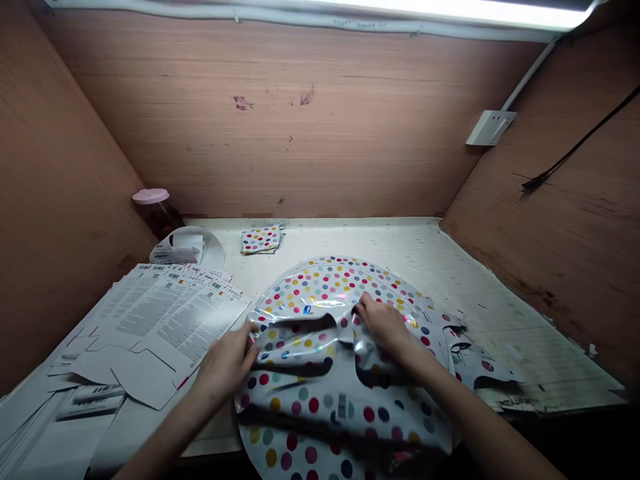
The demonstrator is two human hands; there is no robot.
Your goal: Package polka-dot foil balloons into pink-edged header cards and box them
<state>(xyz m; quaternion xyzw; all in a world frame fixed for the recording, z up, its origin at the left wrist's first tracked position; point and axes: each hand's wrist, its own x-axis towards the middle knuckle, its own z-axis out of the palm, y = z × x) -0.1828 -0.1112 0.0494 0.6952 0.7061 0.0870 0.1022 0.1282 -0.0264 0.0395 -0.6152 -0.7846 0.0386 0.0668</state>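
A glossy white plastic sheet (345, 403) with multicoloured polka dots lies folded and rumpled in front of me, dark gaps showing between its layers. Its near part hangs over the table's front edge. Behind the folds, its rounded far part (335, 277) rests flat on the table. My left hand (225, 360) is closed on the left edge, thumb and fingers pinching the plastic. Near the middle, my right hand (383, 323) has its fingers closed on a raised fold. Loose strap-like ends (485, 367) stick out to the right.
Printed cardboard sleeves (170, 313) lie fanned out on the left. Behind them are a roll of white labels (213, 248) and a jar with a pink lid (151, 197). A small folded polka-dot stack (261, 239) sits at the back. Wooden panels (280, 133) enclose the table.
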